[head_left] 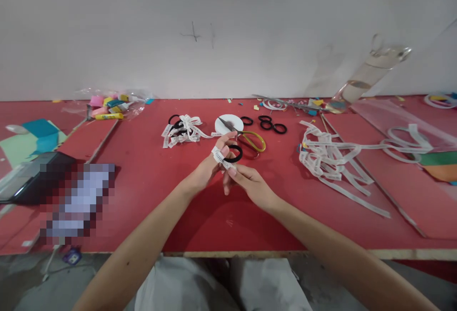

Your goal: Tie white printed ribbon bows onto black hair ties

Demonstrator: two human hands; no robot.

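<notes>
Between my two hands, above the red table, are a black hair tie (pixel 235 155) and a white printed ribbon (pixel 218 155) that passes across it. My left hand (pixel 210 165) pinches the ribbon and hair tie with its thumb and forefinger. My right hand (pixel 252 182) grips the ribbon's lower end between thumb and finger. Just beyond my hands lie scissors (pixel 255 140) with yellow handles, their blades over a white disc (pixel 233 119). Several loose black hair ties (pixel 266 121) rest right of the disc. To its left is a pile of hair ties with ribbon bows (pixel 185 129).
A tangle of printed ribbon (pixel 330 158) spreads over the table (pixel 150 225) at right. Behind it a clear bottle (pixel 367 80) leans on the wall, near long metal tweezers or scissors (pixel 282 101). At left are a phone (pixel 82 199), a black case (pixel 35 177) and a bag of coloured pieces (pixel 114 104).
</notes>
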